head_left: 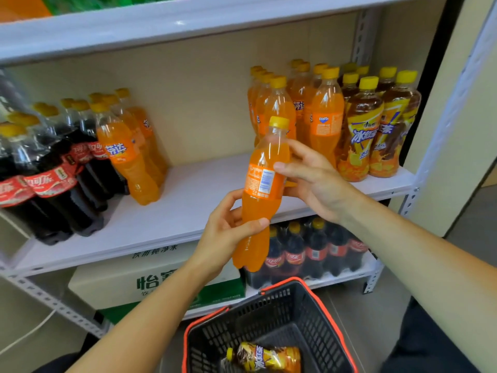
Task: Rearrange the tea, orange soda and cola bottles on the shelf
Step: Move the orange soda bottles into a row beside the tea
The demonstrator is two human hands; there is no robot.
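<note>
Nearest, a black basket (309,313) with red rim on the floor, one tea bottle (265,359) lying on its side inside. Above it both hands hold one orange soda bottle (262,189) in mid-air in front of the shelf (188,200), bottle near upright, cap tilted slightly right. Left hand (228,232) wraps the lower body, thumb across the front; right hand (314,181) grips the label section from the right, thumb on the label, fingers curled behind.

Middle shelf board — cola bottles (48,184) at the left, a few orange sodas (129,154) just beside them, bare gap in the centre. Right side: a block of orange sodas (320,111), then tea bottles (376,130) at the far right. Lower shelf — more cola (309,254) and a water carton (150,278).
</note>
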